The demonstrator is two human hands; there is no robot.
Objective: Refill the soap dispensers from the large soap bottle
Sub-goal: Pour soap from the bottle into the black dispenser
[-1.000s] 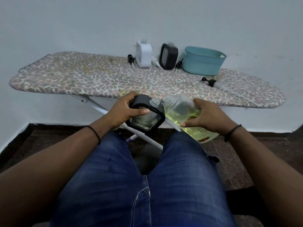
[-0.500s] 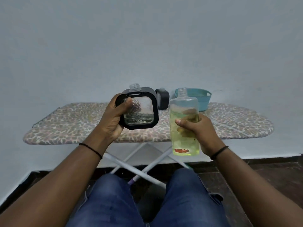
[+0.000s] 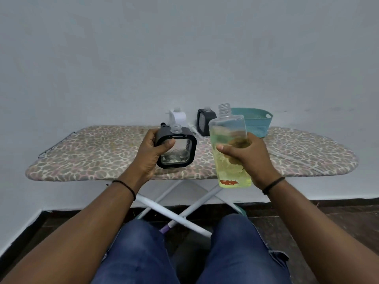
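Note:
My left hand (image 3: 148, 154) grips a square black-framed soap dispenser (image 3: 178, 149), upright, its clear neck uncapped and a little liquid in the bottom. My right hand (image 3: 248, 158) holds the large clear soap bottle (image 3: 230, 152), upright and uncapped, about two thirds full of yellow soap. Both are held in the air above the near edge of the ironing board (image 3: 98, 152), a short gap between them. A white dispenser (image 3: 178, 117) and another black dispenser (image 3: 205, 121) stand at the back of the board.
A teal basket (image 3: 257, 123) sits at the back right of the board. The board's crossed white legs (image 3: 184, 208) stand just beyond my knees. A bare wall rises behind the board. Dark floor lies below.
Both hands lifted the dispenser and the soap bottle from my lap to board height, and the bottle went from tilted to upright. The view has tilted up.

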